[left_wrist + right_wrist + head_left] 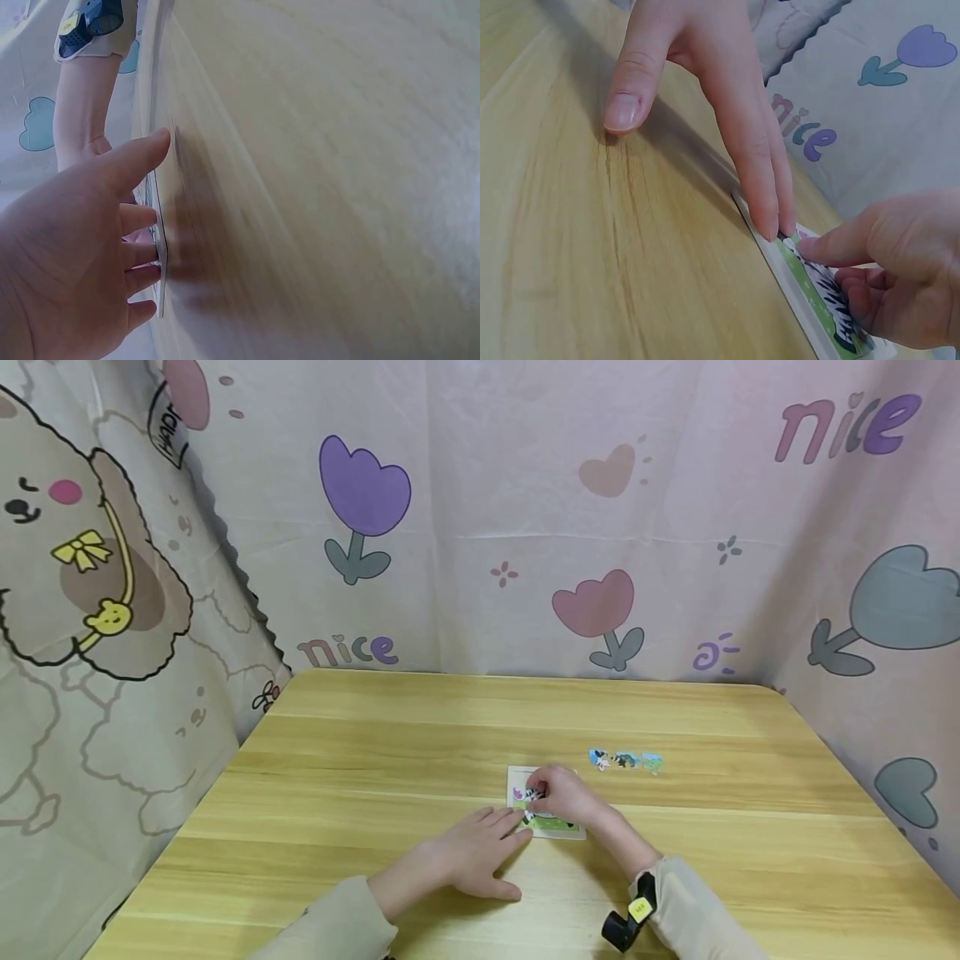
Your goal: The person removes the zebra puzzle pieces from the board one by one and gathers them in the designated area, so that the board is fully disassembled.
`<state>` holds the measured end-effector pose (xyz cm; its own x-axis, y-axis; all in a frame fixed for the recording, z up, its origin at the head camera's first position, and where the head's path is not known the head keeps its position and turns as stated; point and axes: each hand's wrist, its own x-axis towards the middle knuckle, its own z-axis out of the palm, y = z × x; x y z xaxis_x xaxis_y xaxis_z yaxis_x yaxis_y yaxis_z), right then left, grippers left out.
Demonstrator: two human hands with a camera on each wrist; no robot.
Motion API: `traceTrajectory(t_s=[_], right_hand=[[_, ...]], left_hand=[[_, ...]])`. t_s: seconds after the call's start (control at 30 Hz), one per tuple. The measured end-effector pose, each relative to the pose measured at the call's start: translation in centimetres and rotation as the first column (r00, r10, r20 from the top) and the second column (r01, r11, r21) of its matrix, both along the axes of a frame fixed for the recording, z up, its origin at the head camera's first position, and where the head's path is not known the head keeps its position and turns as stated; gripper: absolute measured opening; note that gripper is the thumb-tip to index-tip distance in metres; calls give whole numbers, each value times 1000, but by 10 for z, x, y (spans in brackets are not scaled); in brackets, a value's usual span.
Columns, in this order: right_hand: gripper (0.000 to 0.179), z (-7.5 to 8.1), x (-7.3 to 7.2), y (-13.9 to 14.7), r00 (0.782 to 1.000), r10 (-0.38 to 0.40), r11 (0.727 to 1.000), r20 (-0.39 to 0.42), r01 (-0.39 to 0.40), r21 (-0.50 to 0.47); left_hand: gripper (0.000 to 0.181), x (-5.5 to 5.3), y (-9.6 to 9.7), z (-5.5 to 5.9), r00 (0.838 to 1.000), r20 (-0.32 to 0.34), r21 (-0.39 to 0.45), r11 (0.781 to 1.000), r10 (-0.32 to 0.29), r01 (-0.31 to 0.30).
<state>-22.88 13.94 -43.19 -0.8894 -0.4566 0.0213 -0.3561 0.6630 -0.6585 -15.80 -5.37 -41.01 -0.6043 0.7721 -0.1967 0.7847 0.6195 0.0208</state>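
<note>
A small card-like jigsaw board [558, 833] with a white border, green ground and a black-and-white striped zebra picture lies on the table. My right hand [566, 795] is over its upper part, fingers curled and thumb against the striped puzzle piece [533, 794], which it pinches low over the board. My left hand [480, 852] is spread flat, its fingertips on the board's left edge and the thumb apart on the wood. In the right wrist view, the right thumb [832, 246] comes down beside the left fingertips, and the right fingers cover part of the zebra [832, 304].
Several small colourful puzzle pieces [626, 761] lie in a row behind and to the right of the board. The wooden table [337, 760] runs back to a printed curtain [480, 527]. A black wrist camera [630, 914] is strapped on the right sleeve.
</note>
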Motion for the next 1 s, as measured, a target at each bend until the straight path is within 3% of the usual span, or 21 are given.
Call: traceTrajectory(t_s=[0.17,0.43,0.67,0.83,1.0], right_hand=[[18,1,0,-2,1000,28,1000,-4,-28,-1],[15,1,3,-4,999,9,994,53,-3,-111],[10,-5,1,2,993,-11,974,120,38,-223],[10,-6,-1,8,991,22,961,134,16,-276],[16,-9,0,25,983,6,931,184,62,-361]], left_hand=[[78,0,0,1,1000,-6,-13,1000,-5,5],[79,0,2,-1,1000,-11,-28,1000,0,0],[79,-1,2,0,1000,0,-29,1000,5,-5],[80,-1,3,1,1000,-5,-37,999,8,-9],[80,0,3,1,1000,-9,-40,999,6,-6]])
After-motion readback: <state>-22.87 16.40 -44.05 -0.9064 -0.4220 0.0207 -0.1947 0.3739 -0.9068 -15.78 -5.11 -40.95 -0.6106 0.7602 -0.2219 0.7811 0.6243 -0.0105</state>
